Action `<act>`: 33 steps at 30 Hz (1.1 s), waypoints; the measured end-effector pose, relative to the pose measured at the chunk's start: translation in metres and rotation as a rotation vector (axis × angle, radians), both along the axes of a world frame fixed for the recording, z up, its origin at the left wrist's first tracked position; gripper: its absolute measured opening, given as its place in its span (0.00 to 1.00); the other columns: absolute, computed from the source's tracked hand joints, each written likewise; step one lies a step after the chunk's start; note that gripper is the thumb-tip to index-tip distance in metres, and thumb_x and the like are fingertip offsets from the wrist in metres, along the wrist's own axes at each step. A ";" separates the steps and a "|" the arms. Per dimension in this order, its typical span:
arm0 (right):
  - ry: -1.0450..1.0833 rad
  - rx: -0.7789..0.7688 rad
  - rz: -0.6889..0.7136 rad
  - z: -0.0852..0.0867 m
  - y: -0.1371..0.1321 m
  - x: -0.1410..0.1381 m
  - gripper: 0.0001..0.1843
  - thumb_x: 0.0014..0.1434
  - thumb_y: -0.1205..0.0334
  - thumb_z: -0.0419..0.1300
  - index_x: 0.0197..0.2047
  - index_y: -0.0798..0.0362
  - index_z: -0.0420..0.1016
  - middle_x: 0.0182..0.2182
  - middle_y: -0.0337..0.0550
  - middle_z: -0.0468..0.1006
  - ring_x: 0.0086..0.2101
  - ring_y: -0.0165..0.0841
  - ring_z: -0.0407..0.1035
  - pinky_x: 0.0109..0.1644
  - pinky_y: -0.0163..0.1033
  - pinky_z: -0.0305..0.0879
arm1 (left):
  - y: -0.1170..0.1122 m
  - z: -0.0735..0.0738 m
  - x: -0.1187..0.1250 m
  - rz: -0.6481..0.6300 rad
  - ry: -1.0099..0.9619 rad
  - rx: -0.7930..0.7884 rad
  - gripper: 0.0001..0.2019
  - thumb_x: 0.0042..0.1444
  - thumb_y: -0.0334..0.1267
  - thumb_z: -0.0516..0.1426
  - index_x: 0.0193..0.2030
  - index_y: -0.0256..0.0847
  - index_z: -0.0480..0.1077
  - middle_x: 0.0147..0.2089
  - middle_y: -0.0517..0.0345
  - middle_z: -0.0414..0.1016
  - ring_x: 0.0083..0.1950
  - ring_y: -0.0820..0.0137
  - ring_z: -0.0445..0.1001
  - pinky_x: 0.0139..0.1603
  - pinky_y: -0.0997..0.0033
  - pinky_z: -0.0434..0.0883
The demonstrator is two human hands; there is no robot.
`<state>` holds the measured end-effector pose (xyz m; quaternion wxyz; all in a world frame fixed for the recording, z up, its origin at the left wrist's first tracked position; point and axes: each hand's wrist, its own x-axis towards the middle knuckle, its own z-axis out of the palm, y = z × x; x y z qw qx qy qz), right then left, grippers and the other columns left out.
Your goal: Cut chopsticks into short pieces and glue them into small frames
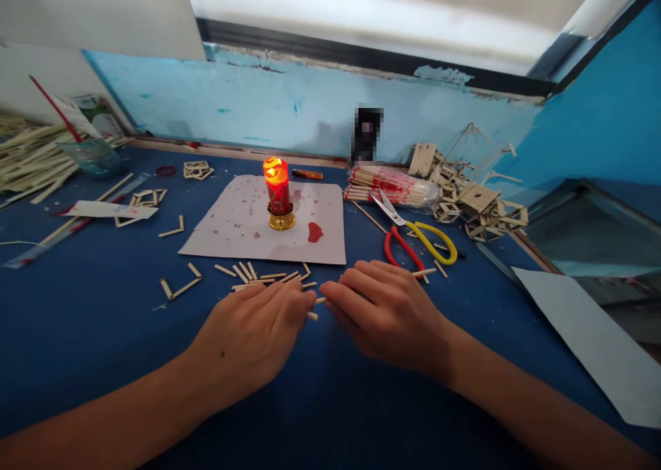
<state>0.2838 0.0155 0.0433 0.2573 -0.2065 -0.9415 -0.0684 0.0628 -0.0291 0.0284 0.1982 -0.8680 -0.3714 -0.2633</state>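
My left hand [253, 336] is closed, pinching a short wooden stick [312, 316] whose cut end pokes out beside the thumb. Facing it, my right hand [385, 312] grips another thin wooden stick [321, 300] that bridges the small gap between the hands. Whether the two sticks touch is hidden by the fingers. Several short cut sticks [249, 270] lie just beyond my left hand. A lit red candle [279, 193] in a gold holder stands on a white sheet [222, 239] spotted with drips. Red-handled pliers [403, 253] and yellow-handled scissors [436, 243] rest beyond my right hand.
Joined stick frames [472, 201] are piled at the back right, beside a plastic-wrapped bundle of sticks [387, 186]. An orange lighter [308, 174] lies behind the candle. A glass bowl [93, 157] and loose sticks stand at left. A pale board [583, 332] lies at right.
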 end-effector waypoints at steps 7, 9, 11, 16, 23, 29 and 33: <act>0.159 0.010 0.009 -0.001 -0.008 -0.001 0.09 0.69 0.65 0.62 0.37 0.56 0.82 0.23 0.36 0.72 0.25 0.33 0.61 0.29 0.45 0.48 | -0.006 0.002 -0.001 -0.014 -0.055 -0.087 0.08 0.73 0.31 0.48 0.43 0.41 0.65 0.28 0.62 0.76 0.25 0.68 0.78 0.27 0.66 0.69; 0.145 0.039 0.006 -0.002 -0.010 0.000 0.08 0.68 0.66 0.62 0.37 0.56 0.82 0.23 0.36 0.72 0.26 0.33 0.60 0.29 0.45 0.47 | -0.007 0.002 0.001 -0.003 -0.053 -0.155 0.10 0.74 0.33 0.47 0.40 0.42 0.65 0.26 0.64 0.74 0.22 0.68 0.75 0.25 0.65 0.67; 0.135 0.051 -0.004 -0.003 -0.010 -0.001 0.07 0.67 0.66 0.63 0.37 0.56 0.81 0.23 0.36 0.71 0.26 0.33 0.59 0.29 0.45 0.47 | -0.008 0.003 0.002 0.001 -0.064 -0.216 0.11 0.74 0.33 0.47 0.39 0.43 0.64 0.25 0.65 0.72 0.21 0.68 0.74 0.23 0.65 0.65; 0.122 0.064 -0.012 -0.006 -0.009 -0.001 0.08 0.67 0.65 0.64 0.35 0.55 0.81 0.22 0.36 0.71 0.26 0.33 0.59 0.29 0.46 0.46 | -0.012 0.005 0.003 -0.016 -0.194 -0.469 0.11 0.74 0.35 0.47 0.37 0.44 0.63 0.26 0.67 0.71 0.21 0.71 0.73 0.22 0.68 0.62; 0.204 -0.001 -0.004 -0.007 -0.008 -0.002 0.06 0.67 0.65 0.64 0.42 0.56 0.84 0.28 0.40 0.80 0.27 0.34 0.64 0.32 0.46 0.51 | -0.013 0.005 0.000 0.000 -0.273 -0.651 0.10 0.73 0.34 0.47 0.41 0.44 0.67 0.29 0.66 0.75 0.26 0.70 0.77 0.26 0.69 0.65; 0.205 -0.015 -0.028 -0.010 -0.006 -0.003 0.06 0.67 0.65 0.64 0.39 0.55 0.84 0.29 0.40 0.82 0.28 0.33 0.66 0.33 0.45 0.54 | -0.008 0.001 -0.001 -0.034 -0.245 -0.510 0.08 0.72 0.32 0.49 0.48 0.43 0.68 0.36 0.64 0.82 0.32 0.68 0.83 0.29 0.68 0.70; 0.183 -0.008 -0.060 -0.015 -0.006 -0.005 0.07 0.67 0.65 0.64 0.37 0.56 0.82 0.29 0.39 0.81 0.28 0.33 0.65 0.32 0.45 0.55 | -0.006 -0.004 -0.001 -0.013 -0.240 -0.513 0.10 0.73 0.34 0.47 0.48 0.42 0.70 0.35 0.63 0.82 0.31 0.66 0.82 0.28 0.67 0.70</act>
